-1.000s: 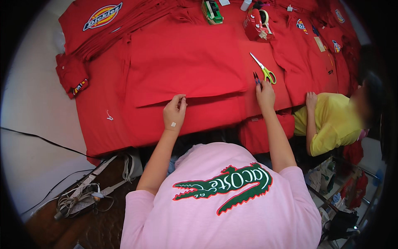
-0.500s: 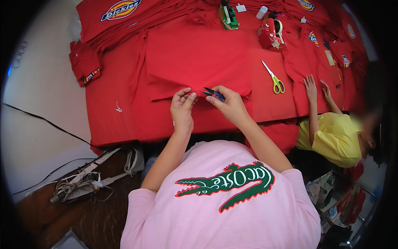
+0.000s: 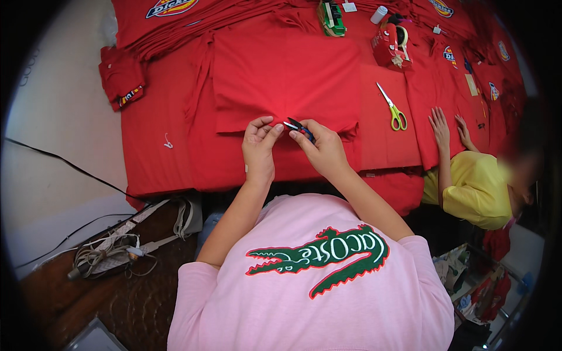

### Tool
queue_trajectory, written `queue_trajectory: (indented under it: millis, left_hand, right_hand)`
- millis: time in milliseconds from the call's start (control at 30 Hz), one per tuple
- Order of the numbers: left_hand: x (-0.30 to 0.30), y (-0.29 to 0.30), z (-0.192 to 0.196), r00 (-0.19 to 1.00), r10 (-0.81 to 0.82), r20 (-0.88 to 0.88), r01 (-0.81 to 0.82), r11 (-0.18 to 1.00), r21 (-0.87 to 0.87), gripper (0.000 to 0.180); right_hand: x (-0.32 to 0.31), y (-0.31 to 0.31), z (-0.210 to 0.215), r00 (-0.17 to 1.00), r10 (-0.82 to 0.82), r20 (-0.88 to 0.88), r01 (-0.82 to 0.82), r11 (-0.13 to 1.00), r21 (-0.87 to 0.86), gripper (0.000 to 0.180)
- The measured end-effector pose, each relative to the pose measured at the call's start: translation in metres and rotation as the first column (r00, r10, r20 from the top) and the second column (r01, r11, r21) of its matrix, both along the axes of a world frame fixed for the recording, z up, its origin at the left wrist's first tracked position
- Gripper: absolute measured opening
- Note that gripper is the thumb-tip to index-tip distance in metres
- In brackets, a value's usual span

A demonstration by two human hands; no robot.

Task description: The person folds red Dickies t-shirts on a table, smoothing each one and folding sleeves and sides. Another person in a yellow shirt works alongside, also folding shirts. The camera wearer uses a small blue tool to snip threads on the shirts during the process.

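Note:
A red garment lies spread over the table in front of me. The thumb and fingers of my left hand are pinched at its near edge, and creases fan out from that spot. Whether a loose thread is also in the pinch is too small to see. My right hand grips dark-bladed thread snips with a blue part. Their blades are parted and point left, close to my left fingertips.
Yellow-green scissors lie to the right, below a red tape dispenser. A green tape dispenser sits farther back. Folded red garments lie at the left. At the right, a co-worker in yellow has both hands on red cloth.
The view has shifted slightly, so the table things sit a little higher and to the right. The cloth at my left fingertips now shows sharper creases, drawn toward the pinch.

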State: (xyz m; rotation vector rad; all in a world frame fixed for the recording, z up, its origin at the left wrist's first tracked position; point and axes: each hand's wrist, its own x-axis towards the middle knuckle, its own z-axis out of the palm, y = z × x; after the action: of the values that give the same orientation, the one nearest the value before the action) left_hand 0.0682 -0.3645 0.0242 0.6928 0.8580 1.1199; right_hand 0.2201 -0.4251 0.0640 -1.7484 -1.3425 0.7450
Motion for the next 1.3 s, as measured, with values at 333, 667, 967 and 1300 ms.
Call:
queue_trajectory:
  millis: [333, 667, 967, 1300]
  left_hand:
    - [0.004, 0.000, 0.002, 0.999, -0.027, 0.024, 0.027, 1.000, -0.013, 0.031]
    - [0.002, 0.001, 0.002, 0.997, -0.026, 0.070, 0.030, 0.998, -0.059, 0.030]
    - [0.002, 0.001, 0.003, 0.994, -0.029, 0.109, 0.036, 0.997, -0.064, 0.029]
    - [0.001, 0.000, 0.000, 0.995, -0.040, 0.090, 0.048, 0.995, -0.089, 0.026]
  right_hand:
    - [0.005, -0.001, -0.003, 0.994, 0.024, 0.109, -0.037, 0.993, 0.116, 0.029]
    - [0.007, 0.002, -0.006, 0.998, -0.013, -0.057, 0.014, 0.999, 0.031, 0.023]
    - [0.000, 0.002, -0.007, 0.994, 0.020, -0.109, -0.014, 0.999, 0.051, 0.022]
    - [0.006, 0.004, -0.031, 0.993, -0.015, -0.117, 0.034, 0.985, 0.168, 0.025]
